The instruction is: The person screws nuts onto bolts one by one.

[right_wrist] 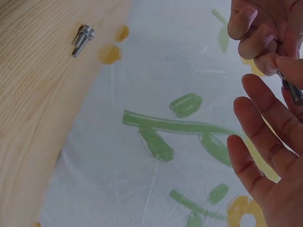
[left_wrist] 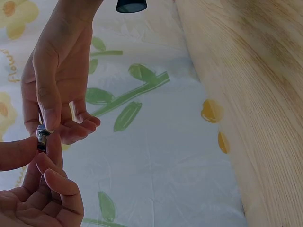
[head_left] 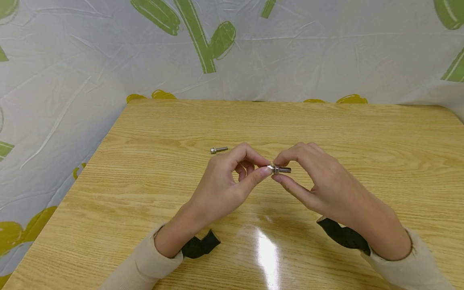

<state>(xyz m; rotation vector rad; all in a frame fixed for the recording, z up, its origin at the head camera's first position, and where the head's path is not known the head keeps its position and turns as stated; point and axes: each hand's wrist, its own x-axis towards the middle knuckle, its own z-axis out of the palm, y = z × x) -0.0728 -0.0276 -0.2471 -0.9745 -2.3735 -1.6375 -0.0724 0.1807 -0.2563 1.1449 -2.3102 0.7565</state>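
Note:
My left hand pinches the head end of a silver bolt between thumb and index finger. The bolt lies roughly level above the table, its threaded shank pointing right. Around the shank sits a hex nut, with the thumb and index finger of my right hand on either side of it. In the left wrist view, my right thumb is right at the metal hardware. The right wrist view shows the bolt's threaded tip and my right hand's other fingers spread loosely.
A second silver bolt lies on the wooden table just beyond my left hand. Its wider head points left. A white sheet printed with green leaves and yellow flowers hangs behind the table and along its left side.

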